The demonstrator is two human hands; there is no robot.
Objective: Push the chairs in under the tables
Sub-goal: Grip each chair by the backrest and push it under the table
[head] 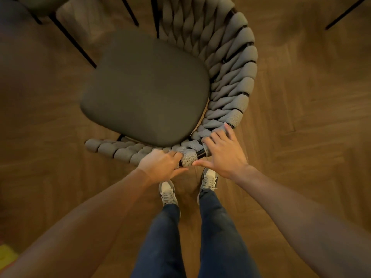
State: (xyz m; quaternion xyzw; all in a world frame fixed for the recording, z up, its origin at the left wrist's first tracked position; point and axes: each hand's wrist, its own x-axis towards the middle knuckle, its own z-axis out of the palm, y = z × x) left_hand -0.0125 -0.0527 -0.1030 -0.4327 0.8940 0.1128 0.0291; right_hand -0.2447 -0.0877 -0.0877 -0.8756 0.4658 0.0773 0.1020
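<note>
Below the camera, left hand (160, 164) grips the chair (146, 89) backrest; right hand (224, 155) rests there, fingers (217, 137) spread. Chair top cut off; legs mostly hidden.

A single wide-angle view from the person's head looks almost straight down. It sits close above the two bare hands, left hand (163, 163) and right hand (224, 153), with both forearms reaching in from the lower corners. Directly below are the jeans-clad legs and pale laced sneakers (168, 192) on the brown herringbone wooden floor (301, 117). The grey rope-woven chair with a dark padded seat (146, 87) fills the middle; straight lines bow toward the edges.
</note>
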